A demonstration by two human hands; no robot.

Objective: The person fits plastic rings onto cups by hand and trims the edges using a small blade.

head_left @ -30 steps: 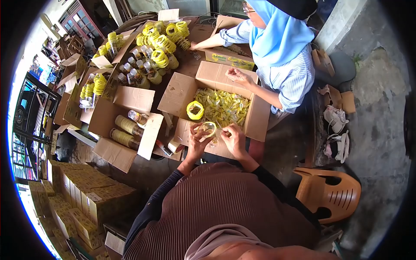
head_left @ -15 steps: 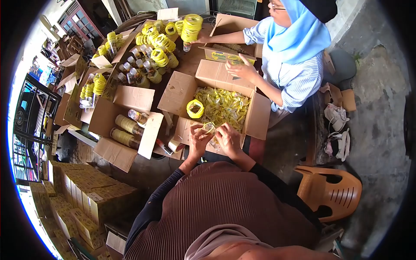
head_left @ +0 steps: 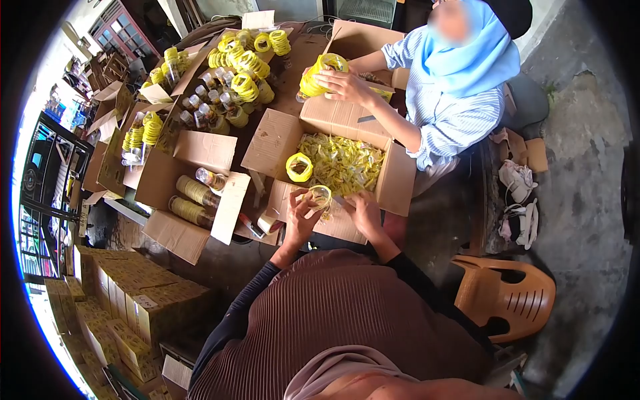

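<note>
My left hand (head_left: 301, 215) grips a clear round piece with a yellowish rim (head_left: 321, 195) at the near edge of an open carton (head_left: 337, 115). Just right of it, my right hand (head_left: 362, 212) has its fingers pinched together; what they hold is too small to name. Many small yellow-and-clear packets (head_left: 343, 160) fill the carton. A yellow ringed bundle (head_left: 299, 167) stands at the carton's left side, beyond my left hand.
Across the carton a co-worker (head_left: 453, 87) holds another yellow bundle (head_left: 319, 77). Bottles with yellow rings (head_left: 247, 67) crowd the table's far left. An open box of bottles (head_left: 193, 193) stands left. An orange chair (head_left: 507, 298) is at right.
My hands came together around the clear piece, then moved apart again. The co-worker lifted a yellow bundle from the far side and brought it nearer, now with both hands at it.
</note>
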